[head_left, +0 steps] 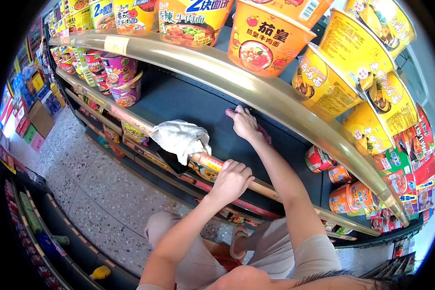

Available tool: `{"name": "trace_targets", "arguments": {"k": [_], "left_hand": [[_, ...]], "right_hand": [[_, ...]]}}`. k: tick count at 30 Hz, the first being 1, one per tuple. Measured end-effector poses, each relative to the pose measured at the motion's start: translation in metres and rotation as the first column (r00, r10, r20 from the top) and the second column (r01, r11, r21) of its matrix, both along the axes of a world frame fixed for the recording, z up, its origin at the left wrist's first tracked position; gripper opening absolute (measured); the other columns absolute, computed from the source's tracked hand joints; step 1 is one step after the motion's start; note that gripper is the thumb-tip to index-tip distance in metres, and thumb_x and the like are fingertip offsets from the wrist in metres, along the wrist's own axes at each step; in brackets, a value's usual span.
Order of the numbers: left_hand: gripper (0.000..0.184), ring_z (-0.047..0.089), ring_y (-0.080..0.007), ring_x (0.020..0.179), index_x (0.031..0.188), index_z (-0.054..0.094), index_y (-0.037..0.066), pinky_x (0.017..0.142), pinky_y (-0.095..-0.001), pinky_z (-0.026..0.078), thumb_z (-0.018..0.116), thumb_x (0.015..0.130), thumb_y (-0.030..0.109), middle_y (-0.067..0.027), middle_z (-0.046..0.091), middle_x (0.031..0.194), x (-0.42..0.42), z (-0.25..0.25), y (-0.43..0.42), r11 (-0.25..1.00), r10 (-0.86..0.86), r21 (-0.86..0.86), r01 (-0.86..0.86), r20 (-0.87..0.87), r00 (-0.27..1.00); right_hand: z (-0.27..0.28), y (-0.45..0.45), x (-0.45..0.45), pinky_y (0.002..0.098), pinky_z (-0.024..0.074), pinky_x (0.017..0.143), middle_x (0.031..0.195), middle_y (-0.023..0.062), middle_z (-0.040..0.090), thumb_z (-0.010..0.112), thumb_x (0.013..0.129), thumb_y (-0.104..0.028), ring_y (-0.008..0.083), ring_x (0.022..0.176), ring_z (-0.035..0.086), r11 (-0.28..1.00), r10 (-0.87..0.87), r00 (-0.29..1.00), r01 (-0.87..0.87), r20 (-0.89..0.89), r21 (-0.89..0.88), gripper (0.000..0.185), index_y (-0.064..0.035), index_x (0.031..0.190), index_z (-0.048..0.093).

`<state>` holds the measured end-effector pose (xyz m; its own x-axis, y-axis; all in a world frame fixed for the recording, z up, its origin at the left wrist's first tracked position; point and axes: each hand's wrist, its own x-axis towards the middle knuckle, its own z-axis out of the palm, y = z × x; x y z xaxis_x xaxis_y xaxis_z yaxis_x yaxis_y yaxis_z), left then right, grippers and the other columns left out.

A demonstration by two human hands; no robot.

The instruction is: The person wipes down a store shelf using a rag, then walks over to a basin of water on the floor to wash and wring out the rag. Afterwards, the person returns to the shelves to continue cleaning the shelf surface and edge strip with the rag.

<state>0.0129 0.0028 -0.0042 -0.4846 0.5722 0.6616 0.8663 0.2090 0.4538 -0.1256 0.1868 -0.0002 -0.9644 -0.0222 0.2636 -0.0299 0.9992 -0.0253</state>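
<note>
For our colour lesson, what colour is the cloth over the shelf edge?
The cloth is white, clearest in head view.

The person's bare right hand (245,124) reaches far out, its back turned upward, the fingers (240,111) bent; behind them the wrist (256,137) leads almost straight into a long, outstretched bare right arm (284,176). I see the bare left hand (233,180) closer to the body than those fingers, its own curled under with knuckles uppermost. Behind them, the bare left forearm (186,227) slants back toward the body.
</note>
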Motion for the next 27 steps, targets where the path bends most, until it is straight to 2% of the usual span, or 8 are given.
{"name": "trace_targets", "arguments": {"k": [6, 9, 14, 21, 23, 27], "left_hand": [[0.012, 0.06, -0.0275, 0.086, 0.081, 0.063, 0.006, 0.088, -0.0388, 0.043, 0.068, 0.083, 0.017, -0.0095, 0.06, 0.08, 0.0, 0.0, 0.001, 1.0, 0.002, 0.001, -0.002, 0.002, 1.0], [0.012, 0.06, -0.0275, 0.086, 0.081, 0.063, 0.006, 0.089, -0.0388, 0.043, 0.068, 0.083, 0.017, -0.0097, 0.06, 0.08, 0.0, 0.0, 0.0, 1.0, -0.007, 0.013, 0.006, 0.008, 1.0], [0.012, 0.06, -0.0279, 0.086, 0.08, 0.063, 0.006, 0.089, -0.0392, 0.043, 0.069, 0.082, 0.017, -0.0099, 0.06, 0.08, 0.0, 0.0, 0.001, 1.0, -0.003, 0.016, 0.003, 0.002, 1.0], [0.013, 0.06, -0.0282, 0.086, 0.081, 0.064, 0.006, 0.089, -0.039, 0.043, 0.069, 0.083, 0.018, -0.0096, 0.061, 0.08, 0.001, 0.0, 0.0, 1.0, -0.007, 0.003, 0.007, 0.006, 1.0], [0.013, 0.06, -0.0283, 0.086, 0.081, 0.065, 0.006, 0.089, -0.0391, 0.043, 0.068, 0.083, 0.018, -0.0093, 0.061, 0.08, 0.0, -0.001, -0.001, 1.0, -0.013, -0.005, 0.013, 0.008, 1.0], [0.013, 0.061, -0.0284, 0.093, 0.088, 0.068, 0.005, 0.095, -0.0408, 0.044, 0.069, 0.083, 0.016, -0.0102, 0.063, 0.087, -0.001, -0.001, -0.006, 0.998, -0.056, 0.001, 0.056, 0.014, 0.998]], "right_hand": [[-0.031, 0.025, -0.037, 0.0465, 0.0494, 0.094, 0.122, 0.0119, 0.056, 0.051, 0.089, -0.005, 0.0344, 0.119, 0.054, 0.989, -0.148, 0.983, 0.15, -0.109, 0.009, 0.043, -0.0224, 0.126, 0.065], [-0.057, 0.045, -0.063, 0.0464, 0.0467, 0.099, 0.13, 0.0133, 0.055, 0.049, 0.093, -0.008, 0.0339, 0.124, 0.053, 0.974, -0.208, 0.96, 0.221, -0.185, 0.05, 0.041, -0.0215, 0.129, 0.063], [-0.082, 0.062, -0.087, 0.0456, 0.0444, 0.102, 0.136, 0.0142, 0.054, 0.046, 0.097, -0.016, 0.033, 0.126, 0.053, 0.957, -0.278, 0.939, 0.29, -0.202, 0.029, 0.036, -0.0198, 0.129, 0.062], [-0.062, 0.042, -0.077, 0.0457, 0.0434, 0.104, 0.144, 0.0161, 0.045, 0.046, 0.096, -0.017, 0.0357, 0.133, 0.044, 0.942, -0.334, 0.932, 0.328, -0.137, -0.067, 0.037, -0.0194, 0.131, 0.061], [-0.051, 0.036, -0.069, 0.0459, 0.0438, 0.103, 0.142, 0.0157, 0.046, 0.047, 0.096, -0.016, 0.0362, 0.131, 0.046, 0.948, -0.317, 0.938, 0.309, -0.139, -0.078, 0.038, -0.0205, 0.131, 0.06], [-0.026, 0.018, -0.048, 0.0461, 0.0462, 0.1, 0.128, 0.0143, 0.052, 0.049, 0.093, -0.012, 0.0355, 0.12, 0.053, 0.963, -0.263, 0.965, 0.262, -0.014, -0.059, 0.04, -0.0228, 0.13, 0.062]]}}
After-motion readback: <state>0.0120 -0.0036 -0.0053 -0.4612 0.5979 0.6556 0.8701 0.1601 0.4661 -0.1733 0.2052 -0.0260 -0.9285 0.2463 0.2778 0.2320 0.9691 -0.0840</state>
